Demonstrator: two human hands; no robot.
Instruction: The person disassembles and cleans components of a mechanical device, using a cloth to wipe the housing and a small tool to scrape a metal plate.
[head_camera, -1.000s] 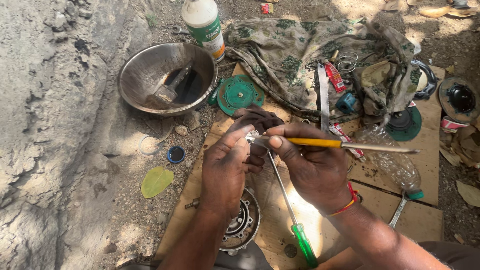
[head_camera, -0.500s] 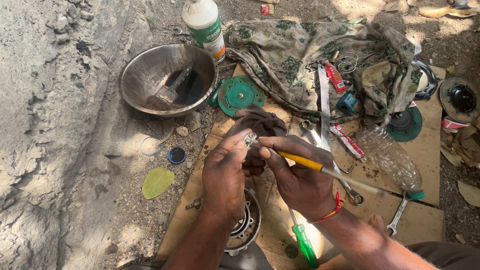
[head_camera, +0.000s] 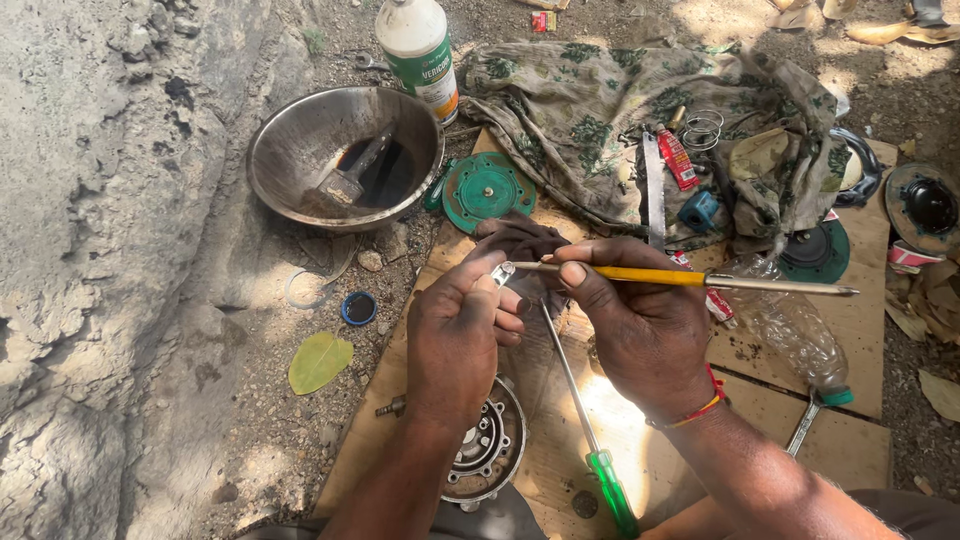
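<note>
Currently the left hand pinches a small shiny part at its fingertips, raised above the cardboard sheet, presumably for light. Right hand grips a yellow-handled tool level, tip meeting the part; the green-handled screwdriver lies within reach below.

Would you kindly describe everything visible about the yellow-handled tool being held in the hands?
The yellow-handled tool is long and slim, with a yellow grip section, plastic by the look of it, and a thin grey metal shaft tapering to a point at the right. It lies nearly level above the cardboard. The right hand pinches its left end between thumb and fingers, where it meets a small shiny part held by the left hand.
</note>
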